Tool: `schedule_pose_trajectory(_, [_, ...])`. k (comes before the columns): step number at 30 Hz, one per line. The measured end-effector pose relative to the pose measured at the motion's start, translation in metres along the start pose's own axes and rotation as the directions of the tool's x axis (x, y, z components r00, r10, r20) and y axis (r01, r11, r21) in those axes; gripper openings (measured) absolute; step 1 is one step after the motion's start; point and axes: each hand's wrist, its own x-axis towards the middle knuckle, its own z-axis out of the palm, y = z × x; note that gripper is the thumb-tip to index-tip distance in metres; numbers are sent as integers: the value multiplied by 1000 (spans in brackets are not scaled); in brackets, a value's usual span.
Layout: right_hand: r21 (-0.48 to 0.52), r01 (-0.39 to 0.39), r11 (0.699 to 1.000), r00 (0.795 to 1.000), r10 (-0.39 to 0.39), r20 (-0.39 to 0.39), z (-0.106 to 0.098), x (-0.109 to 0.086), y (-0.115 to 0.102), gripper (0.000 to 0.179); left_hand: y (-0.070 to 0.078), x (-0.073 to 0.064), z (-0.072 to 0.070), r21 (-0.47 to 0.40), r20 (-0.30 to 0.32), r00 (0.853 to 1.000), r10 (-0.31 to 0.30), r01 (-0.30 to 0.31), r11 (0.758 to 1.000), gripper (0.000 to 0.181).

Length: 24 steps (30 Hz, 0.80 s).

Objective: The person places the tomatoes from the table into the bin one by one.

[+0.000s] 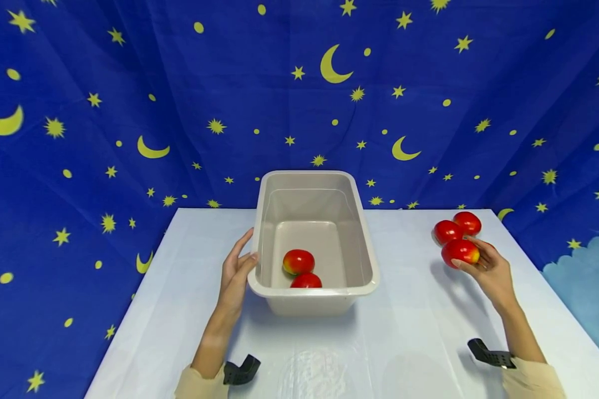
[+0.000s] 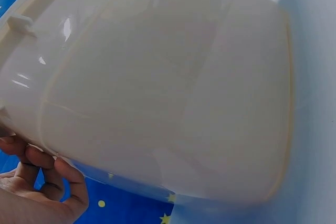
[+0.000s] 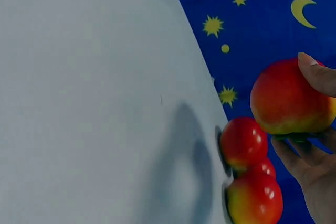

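My left hand (image 1: 235, 277) holds the left rim of a beige plastic bin (image 1: 311, 291); in the left wrist view its curled fingers (image 2: 73, 179) sit under the bin's edge. Inside the bin lie two glossy red fruits with yellow patches, one fruit (image 1: 298, 261) behind the other fruit (image 1: 306, 281). On the right, my right hand (image 1: 494, 274) grips a red-and-yellow fruit (image 1: 460, 253) between thumb and fingers, held above the table. Green shows on its underside in the right wrist view. Beneath it more such fruits (image 3: 244, 142) are clustered on the table.
A white-covered table (image 1: 404, 332) carries everything. At the right back, two loose fruits show in the head view, a near fruit (image 1: 447, 231) and a far fruit (image 1: 467, 223). A blue cloth (image 1: 279, 83) with yellow moons and stars hangs around the table.
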Motion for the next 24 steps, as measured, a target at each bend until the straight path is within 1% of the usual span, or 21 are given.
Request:
schedule_pose_trajectory(4, [10, 47, 999, 999, -47, 27, 9, 11, -11, 65, 0, 0, 0, -2, -2, 1000, 0, 0, 1000, 53])
schedule_pose_trajectory(7, [19, 66, 998, 997, -67, 45, 16, 18, -20, 65, 0, 0, 0, -11, -1, 1000, -5, 5, 1000, 53])
schedule_pose_trajectory(11, [-26, 53, 998, 996, -51, 66, 22, 25, -36, 66, -1, 0, 0, -15, 1, 1000, -6, 6, 1000, 53])
schedule_pose_trajectory(13, [-46, 61, 997, 995, -57, 80, 25, 28, -45, 67, -1, -1, 1, -13, 2, 1000, -4, 4, 1000, 53])
schedule_pose_trajectory(15, [-44, 81, 996, 993, -77, 95, 28, 32, -53, 66, -1, -1, 1, -11, 2, 1000, -4, 4, 1000, 53])
schedule_pose_trajectory(18, [-16, 115, 993, 987, -113, 113, 33, 36, -63, 66, -1, -1, 1, -11, 2, 1000, -4, 4, 1000, 53])
schedule_pose_trajectory(24, [53, 132, 990, 981, -138, 134, 47, 43, -75, 65, 0, 0, 0, -14, 7, 1000, 4, -4, 1000, 53])
